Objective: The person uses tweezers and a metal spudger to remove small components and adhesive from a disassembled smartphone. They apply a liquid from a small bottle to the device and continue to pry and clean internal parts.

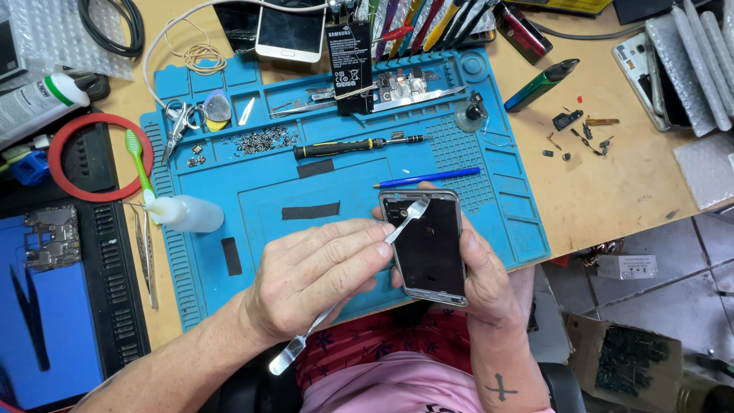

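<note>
Two hands work together: left hand (321, 279) pinches a metal spudger (348, 291), its tip at the top edge of the phone frame (427, 248) gripped by the right hand (485, 279). Best keep the blade shallow, levering gently. Beyond the fingertips lies a blue pen (428, 178).

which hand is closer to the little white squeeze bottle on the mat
Left. The left hand, holding a metal pry tool, lies just right of the bottle; the right hand cradles the phone farther right.

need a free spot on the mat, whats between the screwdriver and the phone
In the head view, a blue pen lies between the screwdriver and the phone; otherwise bare blue mat.
</note>
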